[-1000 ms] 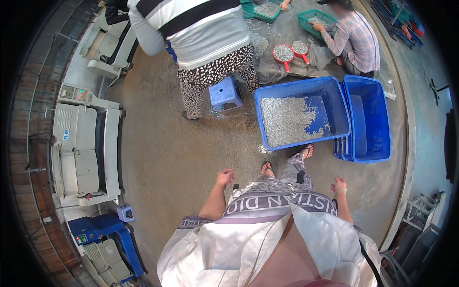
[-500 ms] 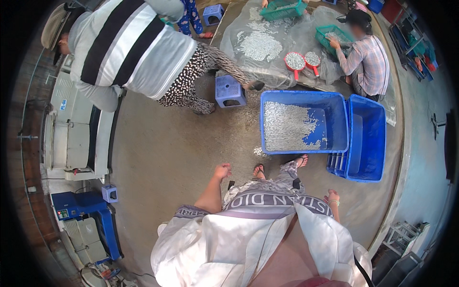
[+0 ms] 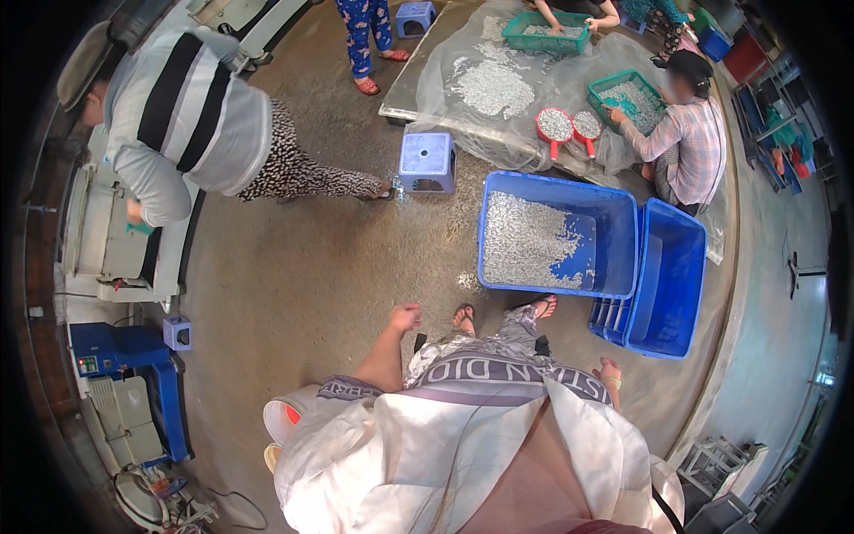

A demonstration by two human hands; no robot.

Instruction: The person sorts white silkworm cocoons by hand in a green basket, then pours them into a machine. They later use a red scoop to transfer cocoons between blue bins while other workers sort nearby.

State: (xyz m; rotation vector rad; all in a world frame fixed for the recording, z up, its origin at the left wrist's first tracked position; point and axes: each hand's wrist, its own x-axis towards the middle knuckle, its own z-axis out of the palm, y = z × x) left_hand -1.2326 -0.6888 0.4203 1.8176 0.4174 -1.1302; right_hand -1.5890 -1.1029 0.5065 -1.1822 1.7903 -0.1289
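My left hand [image 3: 406,317] hangs beside my left thigh over the concrete floor, its fingers loosely bent with nothing in them. On the other side, my right hand [image 3: 608,370] is held out by my hip, also empty, fingers slightly curled. Before my feet stands a large blue plastic tub [image 3: 614,283], partly filled with small grey-white pellet-like pieces [image 3: 525,240]. A second blue tub [image 3: 680,289] is close against its right side and shows a bare inside. Neither hand touches the tubs; the right one is nearer to them.
A low platform [image 3: 402,96] holds plastic sheeting, loose pieces, two red scoops [image 3: 554,130] and green baskets [image 3: 640,105], with people working there. Further left are a blue stool [image 3: 427,160], a person in a striped top [image 3: 191,116] and machines [image 3: 124,347].
The person in stripes has moved left, towards the machine. A seated worker's basket has tipped into fuller view. My view has shifted slightly; my hands stay at my sides.
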